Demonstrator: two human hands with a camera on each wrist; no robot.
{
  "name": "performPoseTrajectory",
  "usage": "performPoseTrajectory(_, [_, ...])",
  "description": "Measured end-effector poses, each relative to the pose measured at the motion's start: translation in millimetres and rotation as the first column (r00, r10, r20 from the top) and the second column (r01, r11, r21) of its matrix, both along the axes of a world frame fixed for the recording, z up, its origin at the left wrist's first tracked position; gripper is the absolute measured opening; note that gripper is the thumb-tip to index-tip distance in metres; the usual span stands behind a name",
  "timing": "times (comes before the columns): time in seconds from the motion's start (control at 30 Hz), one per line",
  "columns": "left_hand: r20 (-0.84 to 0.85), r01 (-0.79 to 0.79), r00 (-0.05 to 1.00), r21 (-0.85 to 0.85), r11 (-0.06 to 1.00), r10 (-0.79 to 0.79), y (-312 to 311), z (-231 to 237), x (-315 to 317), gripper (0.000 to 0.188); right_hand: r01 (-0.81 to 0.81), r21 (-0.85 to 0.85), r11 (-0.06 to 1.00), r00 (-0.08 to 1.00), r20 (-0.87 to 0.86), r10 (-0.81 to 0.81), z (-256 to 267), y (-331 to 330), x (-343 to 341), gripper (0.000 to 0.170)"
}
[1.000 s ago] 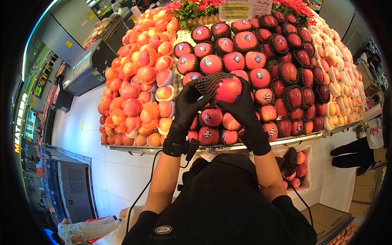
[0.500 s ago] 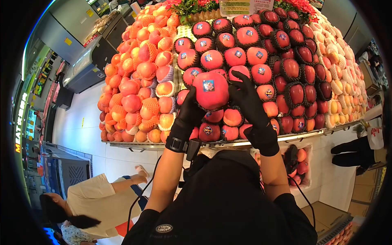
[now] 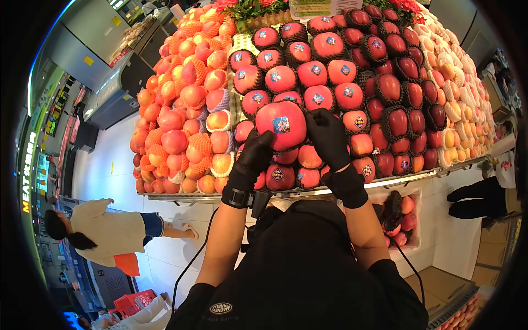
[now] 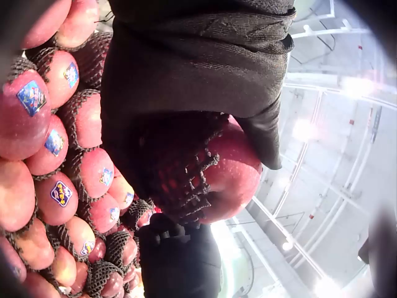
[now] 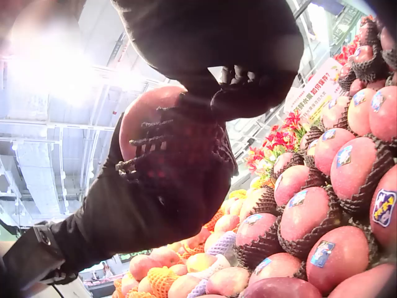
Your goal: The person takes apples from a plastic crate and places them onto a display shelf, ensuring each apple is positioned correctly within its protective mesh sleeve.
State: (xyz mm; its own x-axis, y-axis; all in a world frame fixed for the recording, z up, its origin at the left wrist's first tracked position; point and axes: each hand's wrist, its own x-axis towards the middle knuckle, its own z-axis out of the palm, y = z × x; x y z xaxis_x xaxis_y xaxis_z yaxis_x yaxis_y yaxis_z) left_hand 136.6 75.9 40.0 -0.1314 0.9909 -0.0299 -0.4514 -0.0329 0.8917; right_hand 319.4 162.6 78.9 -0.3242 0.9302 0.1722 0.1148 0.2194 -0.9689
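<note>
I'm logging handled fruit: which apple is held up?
The apple in the left hand, held clear of the pile; the other apples nearby lie in that pile.

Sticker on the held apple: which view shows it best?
Head view: the sticker faces that camera, uncovered, on the held apple. Both wrist views show other sides of the apple, partly covered by black net; the sticker is out of sight in both.
</note>
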Motion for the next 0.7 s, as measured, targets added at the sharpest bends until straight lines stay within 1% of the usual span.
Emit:
performPoseTrajectory(0.07, [0.095,-0.009,0.995,-0.024,1.0,0.012,-1,18,8,0.048,0.006,0.017,1.0,0.999,-0.052,-0.005,-3,-1,0,0.017])
performPoseTrajectory(0.13, [0.012,-0.036,0.999,-0.006,0.999,0.037,3,13,6,0.05,0.012,0.029,1.0,0.996,-0.085,-0.01,-3,-2,-1,0.017])
performPoseTrajectory(0.2, [0.034,-0.056,0.998,0.029,0.998,0.055,5,15,11,0.052,0.022,0.036,0.999,0.995,-0.098,-0.018,1,-3,-2,0.017])
performPoseTrajectory(0.3, [0.079,-0.101,0.992,0.034,0.994,0.098,5,20,21,0.056,0.08,0.152,0.985,0.991,-0.116,-0.063,4,-7,-3,0.017])
performPoseTrajectory(0.33, [0.096,-0.119,0.989,0.028,0.992,0.116,5,21,22,0.057,0.087,0.16,0.983,0.991,-0.114,-0.069,6,-10,-3,0.017])
performPoseTrajectory(0.4, [0.109,-0.086,0.991,0.045,0.995,0.081,6,24,22,0.059,0.1,0.176,0.979,0.991,-0.109,-0.081,10,-16,-2,0.017])
performPoseTrajectory(0.5, [0.123,-0.061,0.991,0.039,0.997,0.055,1,24,17,0.065,0.04,0.163,0.986,0.993,-0.112,-0.022,11,-19,4,0.018])
performPoseTrajectory(0.53, [0.127,-0.056,0.991,0.033,0.998,0.051,-1,25,15,0.067,-0.012,0.123,0.992,0.988,-0.151,0.031,10,-16,6,0.022])
performPoseTrajectory(0.6, [0.091,-0.01,0.996,0.082,0.997,0.002,-3,27,12,0.074,-0.12,0.05,0.992,0.963,-0.236,0.128,5,-8,8,0.031])
performPoseTrajectory(0.63, [0.073,0.015,0.997,0.104,0.994,-0.023,-4,28,12,0.078,-0.201,0.019,0.979,0.935,-0.295,0.198,-3,-3,7,0.038])
performPoseTrajectory(0.67, [0.031,0.005,0.999,0.106,0.994,-0.008,-6,30,14,0.081,-0.282,-0.003,0.959,0.898,-0.354,0.263,-14,5,5,0.045])
performPoseTrajectory(0.7, [-0.011,-0.003,1.0,0.109,0.994,0.005,-7,33,16,0.084,-0.331,-0.024,0.943,0.869,-0.397,0.295,-14,4,5,0.049])
